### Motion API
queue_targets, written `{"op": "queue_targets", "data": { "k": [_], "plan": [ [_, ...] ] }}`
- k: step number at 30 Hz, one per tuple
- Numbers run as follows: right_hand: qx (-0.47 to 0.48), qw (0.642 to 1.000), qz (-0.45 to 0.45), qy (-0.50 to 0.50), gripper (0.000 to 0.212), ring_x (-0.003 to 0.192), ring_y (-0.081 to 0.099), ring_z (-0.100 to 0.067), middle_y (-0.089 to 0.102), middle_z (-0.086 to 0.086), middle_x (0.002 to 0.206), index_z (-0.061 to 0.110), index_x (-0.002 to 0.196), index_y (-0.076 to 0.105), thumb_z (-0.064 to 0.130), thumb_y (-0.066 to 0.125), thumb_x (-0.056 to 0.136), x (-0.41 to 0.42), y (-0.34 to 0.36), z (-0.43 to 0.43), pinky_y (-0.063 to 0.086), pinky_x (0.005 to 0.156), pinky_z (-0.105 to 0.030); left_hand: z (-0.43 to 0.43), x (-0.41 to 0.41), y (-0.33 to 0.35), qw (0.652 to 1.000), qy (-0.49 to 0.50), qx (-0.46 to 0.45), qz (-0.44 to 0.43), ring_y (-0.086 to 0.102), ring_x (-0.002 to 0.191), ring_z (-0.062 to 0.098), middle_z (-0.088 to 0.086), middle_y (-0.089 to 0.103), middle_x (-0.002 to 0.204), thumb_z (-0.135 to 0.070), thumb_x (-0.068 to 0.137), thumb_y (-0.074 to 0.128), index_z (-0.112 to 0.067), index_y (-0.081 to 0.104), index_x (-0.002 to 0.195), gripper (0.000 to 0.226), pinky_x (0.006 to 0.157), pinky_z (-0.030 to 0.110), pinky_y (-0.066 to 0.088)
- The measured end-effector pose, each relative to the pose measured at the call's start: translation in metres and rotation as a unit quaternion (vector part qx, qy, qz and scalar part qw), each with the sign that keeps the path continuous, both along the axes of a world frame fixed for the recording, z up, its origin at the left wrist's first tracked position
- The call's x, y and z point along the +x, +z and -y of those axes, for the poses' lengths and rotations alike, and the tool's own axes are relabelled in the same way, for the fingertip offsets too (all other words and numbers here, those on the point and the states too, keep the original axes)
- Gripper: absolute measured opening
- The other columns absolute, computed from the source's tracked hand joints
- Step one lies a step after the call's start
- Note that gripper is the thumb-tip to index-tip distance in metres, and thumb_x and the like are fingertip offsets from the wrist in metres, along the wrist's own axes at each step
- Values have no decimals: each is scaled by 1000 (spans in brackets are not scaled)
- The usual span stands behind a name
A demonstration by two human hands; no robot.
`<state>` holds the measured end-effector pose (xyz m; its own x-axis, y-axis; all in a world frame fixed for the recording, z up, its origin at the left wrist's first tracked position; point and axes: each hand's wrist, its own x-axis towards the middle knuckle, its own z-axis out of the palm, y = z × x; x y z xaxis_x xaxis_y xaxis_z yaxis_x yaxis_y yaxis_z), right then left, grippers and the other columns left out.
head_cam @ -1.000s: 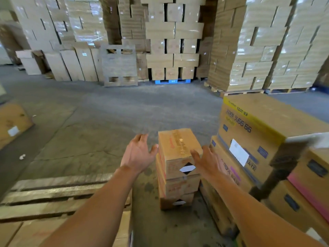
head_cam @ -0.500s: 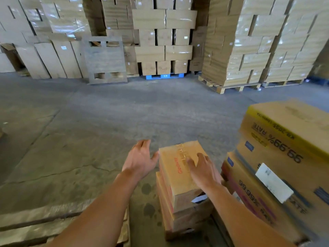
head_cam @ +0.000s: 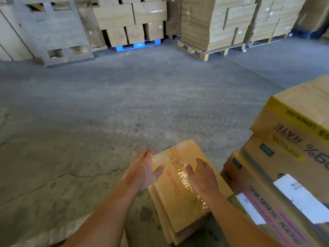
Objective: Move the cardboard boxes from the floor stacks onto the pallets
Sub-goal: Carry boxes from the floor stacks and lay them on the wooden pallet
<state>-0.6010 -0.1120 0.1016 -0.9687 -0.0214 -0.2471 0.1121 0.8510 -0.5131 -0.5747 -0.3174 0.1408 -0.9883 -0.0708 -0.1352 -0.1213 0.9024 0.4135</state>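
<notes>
- Top box (head_cam: pixel 175 209) sits on a short floor stack (head_cam: pixel 167 233), taped seam up, slightly skewed on the boxes beneath. Not yet lifted.
- Left hand (head_cam: pixel 142 172): fingers straight, flat along the box's left edge, thumb reaching over the top. It grips nothing; probably bracing that side for a two-sided squeeze.
- Right hand (head_cam: pixel 202 177): fingers spread and relaxed over the top, towards the right edge. No grip, and contact can't be confirmed.
- Printed cartons (head_cam: pixel 284 175) stand just beside the stack's right side. Little room down that face, likely why the right hand comes in from above.
- Loaded wooden pallet (head_cam: pixel 210 51) is well apart, at the floor's (head_cam: pixel 106 113) far edge.
</notes>
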Motion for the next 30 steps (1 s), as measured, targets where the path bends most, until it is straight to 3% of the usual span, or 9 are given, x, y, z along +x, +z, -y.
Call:
{"op": "queue_targets", "data": {
  "k": [6,12,17,21,26,30],
  "plan": [
    [-8,996,64,-60,62,131,46,-33,44,-11,149,12,147,39,54,37,103,-43,-34,28,41,101,-41,33,-59,-28,998,-59,-20,28,46,132,25,5,44,149,-55,96,54,-11,38,148,70,105,35,40],
    [-5,978,77,-194,58,131,45,-33,44,-11,149,12,146,41,50,40,103,-75,-49,75,39,104,-42,94,-142,-49,989,-147,-4,25,42,137,25,5,42,152,-52,95,57,-12,38,150,70,109,34,35],
    [29,925,87,-369,52,131,46,-35,46,-11,148,12,142,45,44,44,102,-61,-36,135,40,106,-42,146,-197,-62,963,-267,5,33,44,137,26,5,41,153,-47,93,61,-13,38,151,71,108,33,35],
    [25,882,96,-460,50,129,50,-35,50,-11,146,16,140,48,46,47,101,-17,-25,176,41,103,-43,161,-198,-70,932,-351,41,75,48,133,33,15,49,146,-38,87,72,-6,45,145,71,108,37,37],
    [40,828,138,-541,57,128,50,-36,46,-12,148,16,147,39,49,43,102,42,-36,192,44,100,-45,167,-176,-97,910,-409,44,55,64,105,46,28,63,120,-26,74,87,7,58,128,70,88,49,53],
    [25,801,125,-585,60,129,49,-35,47,-11,147,19,148,37,54,45,99,80,-65,193,45,100,-48,161,-163,-124,910,-403,75,65,53,124,38,22,51,138,-36,83,78,2,45,142,77,100,42,46]
  ]
}}
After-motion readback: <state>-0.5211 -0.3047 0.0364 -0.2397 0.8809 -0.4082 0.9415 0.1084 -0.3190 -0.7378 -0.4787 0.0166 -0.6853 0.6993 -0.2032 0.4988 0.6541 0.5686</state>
